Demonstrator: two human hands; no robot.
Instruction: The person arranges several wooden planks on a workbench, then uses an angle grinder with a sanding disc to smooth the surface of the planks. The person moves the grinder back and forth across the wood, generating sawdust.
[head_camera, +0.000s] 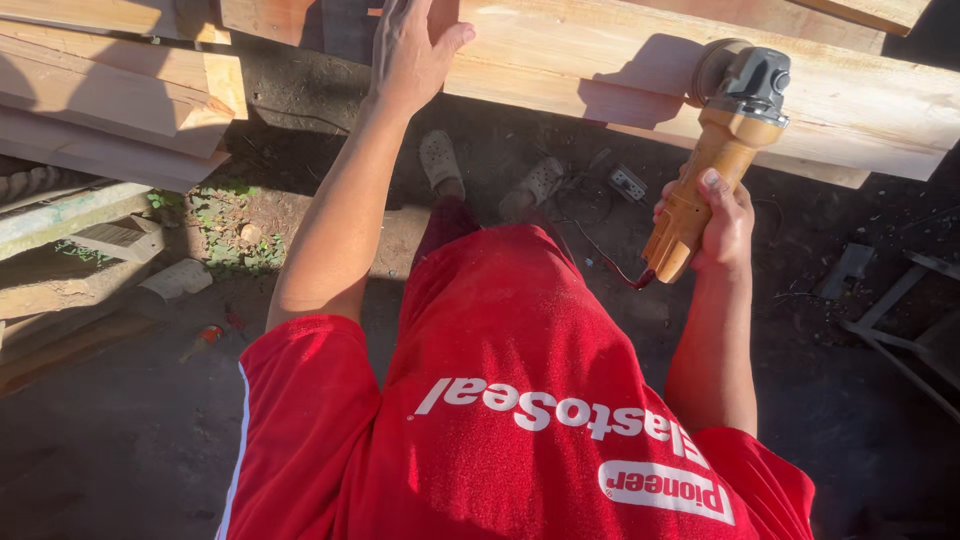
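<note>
Head view, looking straight down over a red shirt (520, 400). Right hand (722, 225) is wrapped tight around the yellow-orange body of an angle grinder (722, 150), fingers fully curled, thumb up along the housing. Grinder is tilted, grey gear head at top, disc end against the face of a long pale wooden plank (850, 105). The disc itself is mostly hidden behind the head; can't tell whether it is spinning. A dark red cord (615, 265) leaves the grinder's tail just below the right hand and runs down toward the ground.

Left hand (412, 50) is flat on the same plank, further left, fingers extended and slightly spread, palm down, gripping nothing. Fingertips run out of frame at the top edge.

Plank spans the upper frame, slanting down to the right, in hard sunlight. More stacked boards (110, 100) at upper left. Below the plank: dirt ground (120, 440), two feet in light sandals (440, 158), a small power strip (628, 183) on the ground near the feet. Metal frame pieces (900, 330) lie at right, well apart from the grinder.
</note>
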